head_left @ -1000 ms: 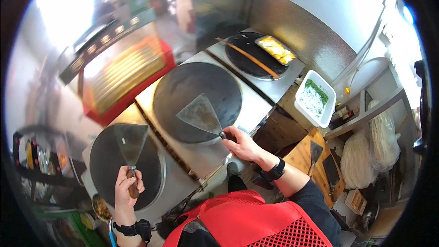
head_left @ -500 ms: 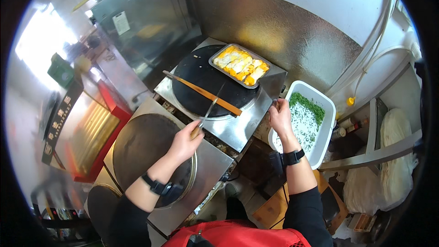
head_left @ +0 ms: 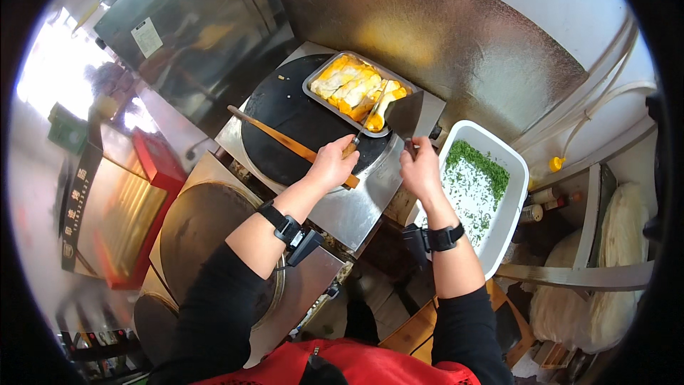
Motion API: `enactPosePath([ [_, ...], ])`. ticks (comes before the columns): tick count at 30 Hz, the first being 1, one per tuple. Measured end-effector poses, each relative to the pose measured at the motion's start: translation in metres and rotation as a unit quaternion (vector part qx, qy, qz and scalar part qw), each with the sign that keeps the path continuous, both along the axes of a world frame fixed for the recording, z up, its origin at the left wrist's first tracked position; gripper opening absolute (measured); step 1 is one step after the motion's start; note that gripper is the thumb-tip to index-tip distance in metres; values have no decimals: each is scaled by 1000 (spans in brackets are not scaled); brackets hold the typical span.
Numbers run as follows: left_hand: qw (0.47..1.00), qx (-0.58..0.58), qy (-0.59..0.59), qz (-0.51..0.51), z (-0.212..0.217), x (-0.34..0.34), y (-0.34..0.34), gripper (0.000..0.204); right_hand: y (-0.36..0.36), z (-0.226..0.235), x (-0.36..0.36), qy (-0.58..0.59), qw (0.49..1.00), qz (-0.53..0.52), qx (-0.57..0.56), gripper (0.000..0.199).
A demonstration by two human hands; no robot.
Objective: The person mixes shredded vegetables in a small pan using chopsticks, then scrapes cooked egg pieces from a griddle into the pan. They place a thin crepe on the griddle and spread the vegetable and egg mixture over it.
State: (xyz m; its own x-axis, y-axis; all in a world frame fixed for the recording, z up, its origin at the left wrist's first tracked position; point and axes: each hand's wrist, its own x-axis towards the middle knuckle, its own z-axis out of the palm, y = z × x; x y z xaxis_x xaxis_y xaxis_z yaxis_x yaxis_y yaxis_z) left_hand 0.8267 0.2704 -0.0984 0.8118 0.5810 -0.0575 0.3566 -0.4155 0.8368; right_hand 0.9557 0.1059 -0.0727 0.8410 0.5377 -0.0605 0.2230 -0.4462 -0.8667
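Note:
My left hand [head_left: 331,164] grips the wooden handle of a metal scraper [head_left: 367,117] whose blade reaches into a steel tray [head_left: 311,78] of yellow and orange fried pieces. The tray rests on the far edge of a round black griddle [head_left: 285,110]. My right hand [head_left: 420,167] holds a second scraper, its wide blade [head_left: 406,117] standing just right of the tray. A long wooden stick [head_left: 278,135] lies across the griddle, passing under my left hand.
A white tub [head_left: 516,171] of chopped greens sits right of my right hand. Another round griddle [head_left: 196,224] lies lower left, beside a red warming cabinet [head_left: 139,203]. A steel cabinet [head_left: 192,21] and foil-clad wall [head_left: 442,36] stand behind. Bottles [head_left: 545,199] and bagged goods [head_left: 620,249] fill the right.
Both hands have left the nearer griddles with their scrapers and come to the far griddle. The left scraper now reaches into the tray; the right hand has moved off the tub to beside the tray.

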Motion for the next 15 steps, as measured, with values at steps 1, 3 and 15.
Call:
enactPosePath([
  [1, 1000, -12, -3, -2, -2, 2, 0, 50, 3, -7, -5, -27, 999, -12, 28, 31],
  [3, 999, -37, -3, -3, -1, 3, -3, 50, 0, -20, -9, 5, 999, -21, 50, 33],
  [15, 986, 85, -111, 94, 100, -156, -67, 39, -23, 57, -147, -134, 968, 110, 182, 38],
])
